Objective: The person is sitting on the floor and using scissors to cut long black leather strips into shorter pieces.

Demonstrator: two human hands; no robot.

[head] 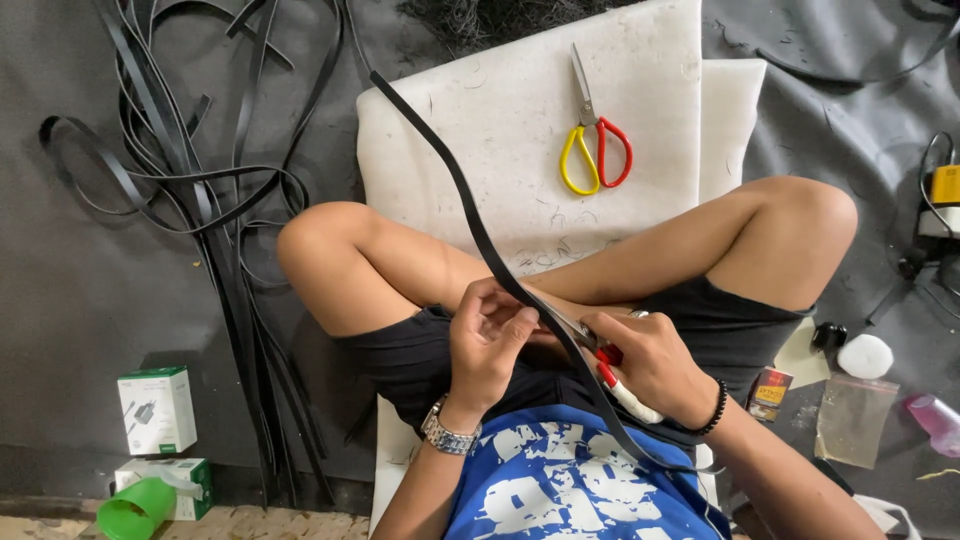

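Observation:
I sit cross-legged over a white foam pad [520, 130]. A long black strap [450, 150] runs from the pad's far left corner down to my lap. My left hand [487, 340], with a metal watch on the wrist, pinches the strap. My right hand [655, 365], with a black bead bracelet, grips a cutting tool [615, 380] with a red and white handle, its metal blades against the strap beside my left fingers. The strap's tail curves on below my right wrist.
Scissors [595, 140] with one yellow and one red handle lie on the pad. A tangle of black straps [190, 180] covers the grey floor at left. Two white-green boxes [157, 410] and a green cup [135, 510] sit lower left. Small items [865, 355] lie at right.

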